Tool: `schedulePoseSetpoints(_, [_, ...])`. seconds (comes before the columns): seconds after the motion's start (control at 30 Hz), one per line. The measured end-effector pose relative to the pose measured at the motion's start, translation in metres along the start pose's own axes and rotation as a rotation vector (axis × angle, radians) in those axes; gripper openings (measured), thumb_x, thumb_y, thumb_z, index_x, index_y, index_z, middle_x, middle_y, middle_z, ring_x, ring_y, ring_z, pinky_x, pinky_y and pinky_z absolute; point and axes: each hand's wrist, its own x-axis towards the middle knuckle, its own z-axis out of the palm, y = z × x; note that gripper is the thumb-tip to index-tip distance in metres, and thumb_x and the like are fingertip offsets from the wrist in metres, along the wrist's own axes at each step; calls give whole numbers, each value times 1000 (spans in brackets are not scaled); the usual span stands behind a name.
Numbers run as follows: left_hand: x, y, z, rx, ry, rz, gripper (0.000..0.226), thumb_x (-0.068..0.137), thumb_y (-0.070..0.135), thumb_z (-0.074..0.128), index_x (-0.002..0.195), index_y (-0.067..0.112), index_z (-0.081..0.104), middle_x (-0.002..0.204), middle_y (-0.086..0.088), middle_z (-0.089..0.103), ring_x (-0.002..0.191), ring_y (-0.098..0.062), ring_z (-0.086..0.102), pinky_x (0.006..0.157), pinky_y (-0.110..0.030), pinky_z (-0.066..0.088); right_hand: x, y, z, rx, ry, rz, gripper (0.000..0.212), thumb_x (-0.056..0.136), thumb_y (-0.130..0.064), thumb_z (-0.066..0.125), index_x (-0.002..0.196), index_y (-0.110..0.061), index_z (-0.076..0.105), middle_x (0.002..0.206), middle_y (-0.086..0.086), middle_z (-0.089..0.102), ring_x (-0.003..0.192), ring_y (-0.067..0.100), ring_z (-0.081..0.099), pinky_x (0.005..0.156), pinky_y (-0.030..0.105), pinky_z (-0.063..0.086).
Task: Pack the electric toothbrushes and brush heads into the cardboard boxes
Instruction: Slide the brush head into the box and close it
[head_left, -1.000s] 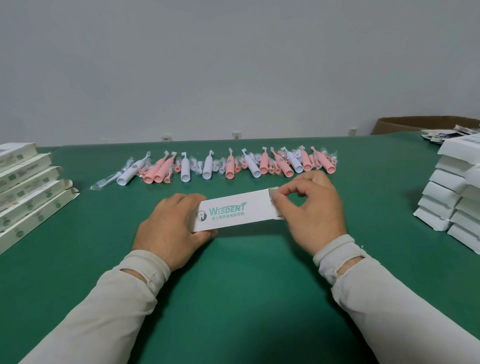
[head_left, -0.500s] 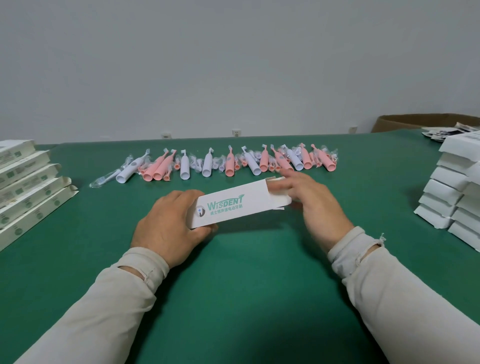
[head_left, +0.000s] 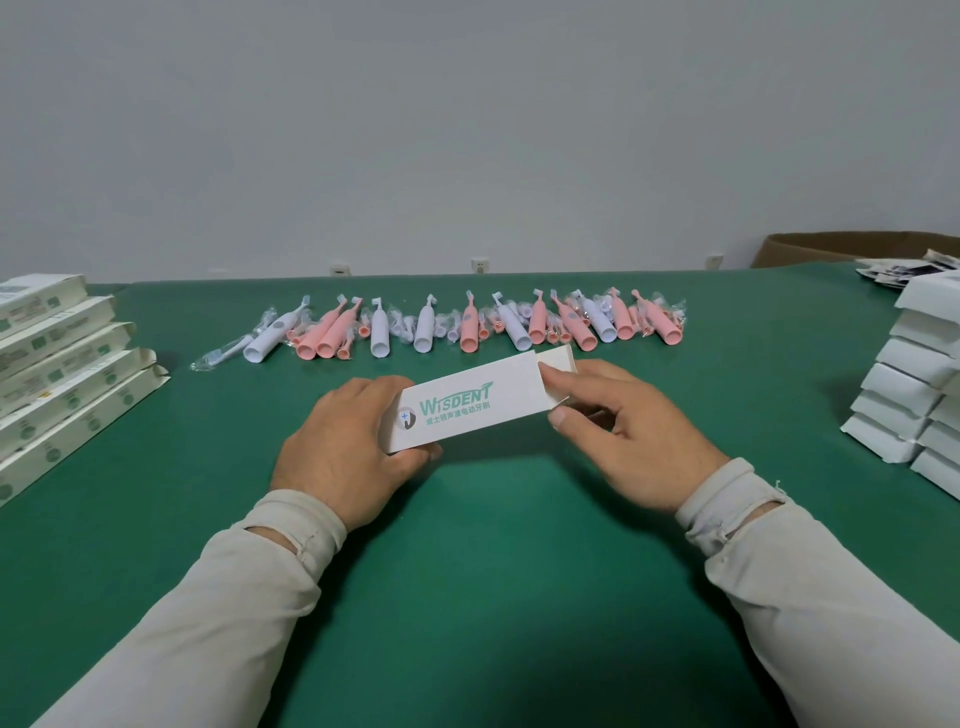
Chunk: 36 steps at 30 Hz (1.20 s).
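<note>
A white cardboard box (head_left: 470, 410) with green "Wisdent" lettering is held slantwise above the green table (head_left: 493, 545), right end raised and away from me. My left hand (head_left: 345, 447) grips its left end, fingers curled underneath. My right hand (head_left: 631, 428) pinches the box's right end, thumb at the near corner and a fingertip at the open end flap (head_left: 558, 366). What is inside the box is hidden. Beyond it lies a row of pink and white electric toothbrushes (head_left: 467, 327) with bagged brush heads (head_left: 223, 353) among them.
A stack of printed white boxes (head_left: 57, 364) sits at the table's left edge. Another pile of white boxes (head_left: 914, 395) stands at the right. A brown carton (head_left: 852, 247) and some loose leaflets (head_left: 898, 270) are at the far right corner.
The box's right end has risen and swung away from me. My right hand moved from fingers at the box's end to a pinch at its near corner and flap.
</note>
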Motion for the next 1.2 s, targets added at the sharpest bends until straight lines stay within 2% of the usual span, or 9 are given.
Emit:
schedulePoseSetpoints(0.17, [-1,1,0,2,0,2,54,75,57,70,124,45,50,119,15,54,115,-15,48,87,-40,47,0,-1,-1,49,15,2,35,100,-13,55,133,-22,63,100,-11,60,97,13,63,92,21,46])
schedulePoseSetpoints(0.27, [-1,2,0,9,-2,6,54,76,57,71,125,45,49,119,15,53,114,-15,47,86,-39,46,0,-1,0,78,81,-10,29,98,-18,60,125,-23,68,97,-18,62,92,5,63,90,18,46])
schedulePoseSetpoints(0.47, [-2,2,0,-10,5,4,54,77,54,73,125,44,51,119,15,54,116,-17,47,90,-43,48,0,-2,7,104,139,-29,27,95,-15,64,120,-23,72,90,-14,60,86,5,59,81,13,43])
schedulePoseSetpoints(0.6, [-1,2,1,-6,15,-1,54,77,56,72,125,44,50,117,15,54,114,-16,48,88,-42,48,0,-4,6,134,220,-32,27,92,-15,69,111,-35,72,108,-21,58,94,-7,57,82,4,40])
schedulePoseSetpoints(0.7, [-1,2,1,1,30,-11,52,78,56,71,124,45,50,114,16,53,112,-15,48,84,-39,47,3,-10,8,307,290,21,30,85,-25,71,106,-44,61,107,-22,65,79,-2,59,70,13,49])
schedulePoseSetpoints(0.8, [0,1,1,8,47,-14,50,78,56,71,122,45,51,111,17,52,110,-15,49,79,-36,43,6,-12,13,527,339,127,31,84,-22,75,108,-36,61,98,-10,73,79,8,65,77,25,54])
schedulePoseSetpoints(0.87, [-1,2,0,17,46,-13,51,78,56,71,123,44,50,113,16,53,110,-16,48,78,-35,41,6,-11,15,539,358,163,22,86,-13,76,97,-32,70,88,-8,75,81,13,69,77,31,55])
schedulePoseSetpoints(1.03, [-2,6,-1,46,48,-1,53,78,57,70,126,44,50,119,16,54,115,-16,48,81,-38,45,6,-11,16,638,345,242,9,84,-11,78,86,-19,74,76,-4,74,70,11,66,59,24,54])
schedulePoseSetpoints(1.2, [-3,8,-4,69,32,-2,55,77,59,67,127,45,48,123,16,54,117,-15,47,83,-39,46,6,-9,18,630,338,259,10,85,-16,77,77,-22,78,77,-1,75,68,9,65,59,21,52])
